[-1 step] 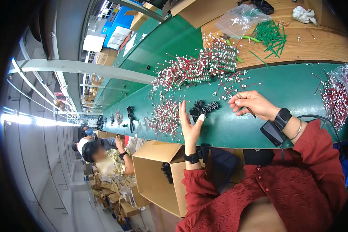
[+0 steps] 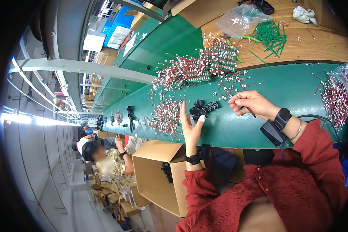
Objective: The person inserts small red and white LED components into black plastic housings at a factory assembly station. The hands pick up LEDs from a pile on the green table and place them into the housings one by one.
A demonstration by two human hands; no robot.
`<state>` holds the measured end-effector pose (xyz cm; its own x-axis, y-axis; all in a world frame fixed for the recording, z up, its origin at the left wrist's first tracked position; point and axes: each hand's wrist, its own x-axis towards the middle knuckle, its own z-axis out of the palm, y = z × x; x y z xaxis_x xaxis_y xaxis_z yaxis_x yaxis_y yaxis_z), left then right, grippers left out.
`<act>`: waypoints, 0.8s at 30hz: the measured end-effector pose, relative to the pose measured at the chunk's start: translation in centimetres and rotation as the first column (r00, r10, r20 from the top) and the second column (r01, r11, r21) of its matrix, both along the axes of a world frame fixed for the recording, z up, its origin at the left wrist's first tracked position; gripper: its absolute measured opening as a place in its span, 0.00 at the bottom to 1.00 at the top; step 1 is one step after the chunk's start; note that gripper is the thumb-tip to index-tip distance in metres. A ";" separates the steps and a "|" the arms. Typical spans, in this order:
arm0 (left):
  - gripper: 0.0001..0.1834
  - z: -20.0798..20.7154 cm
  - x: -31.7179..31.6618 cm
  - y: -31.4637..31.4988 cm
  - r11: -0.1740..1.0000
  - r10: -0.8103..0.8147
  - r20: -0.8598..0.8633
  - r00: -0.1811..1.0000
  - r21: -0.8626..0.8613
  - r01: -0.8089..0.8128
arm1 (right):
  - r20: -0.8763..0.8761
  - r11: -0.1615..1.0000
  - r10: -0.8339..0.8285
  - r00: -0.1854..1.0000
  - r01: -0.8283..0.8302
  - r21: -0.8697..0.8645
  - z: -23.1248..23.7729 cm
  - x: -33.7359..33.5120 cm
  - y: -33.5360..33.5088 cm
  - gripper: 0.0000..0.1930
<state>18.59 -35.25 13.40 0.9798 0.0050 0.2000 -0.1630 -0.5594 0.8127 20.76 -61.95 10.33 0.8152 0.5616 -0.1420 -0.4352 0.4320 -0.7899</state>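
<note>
My left hand [image 2: 190, 129] is held upright above the green worktop, its fingers stretched out and its thumb apart. The thumb tip has a white covering, and nothing shows in this hand. Just past the thumb lies a cluster of small black parts [image 2: 205, 108]. My right hand [image 2: 257, 105] pinches a pair of thin metal tweezers [image 2: 243, 99], slanting across the fingers. Beyond its fingertips are loose red wires with white connectors [image 2: 231, 86]. A heap of similar red wires [image 2: 164, 118] lies left of my left hand.
Small boards with red wires [image 2: 205, 63] stand massed farther back. Green strips [image 2: 272, 38] and a clear bag [image 2: 241, 18] lie on a wooden board. A bag of red wires [image 2: 338, 96] sits at right. Below the bench edge stands an open carton [image 2: 154, 174]; a co-worker [image 2: 108, 154] sits beyond.
</note>
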 end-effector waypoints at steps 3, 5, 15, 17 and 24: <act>0.38 -0.9 -0.9 -0.7 0.989 0.010 0.100 0.995 0.149 -0.025 | -0.013 1.000 0.004 1.000 -0.004 -0.004 -0.1 0.0 0.1 0.10; 0.33 -1.4 -1.0 -1.1 0.821 -0.088 0.114 0.990 0.571 0.007 | 0.002 1.000 -0.008 1.000 0.008 -0.012 -0.1 0.1 0.2 0.11; 0.35 -0.1 -2.8 -4.3 0.890 0.069 0.253 0.965 0.421 -0.174 | -0.012 1.000 0.008 1.000 -0.008 0.000 0.0 0.0 0.1 0.11; 0.35 -0.5 -2.2 -5.2 0.855 -0.041 0.269 0.962 0.507 -0.105 | 0.012 1.000 0.014 1.000 -0.013 -0.017 -0.2 0.0 0.2 0.11; 0.37 -0.9 -0.9 -5.2 0.956 -0.033 0.009 0.999 0.292 0.029 | 0.044 1.000 0.004 0.999 -0.003 -0.007 -0.4 0.0 0.1 0.09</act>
<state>17.68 -40.48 12.48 0.9758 -0.0860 0.2012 -0.1939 -0.7661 0.6128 20.78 -61.85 9.93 0.8187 0.5636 -0.1099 -0.4015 0.4249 -0.8113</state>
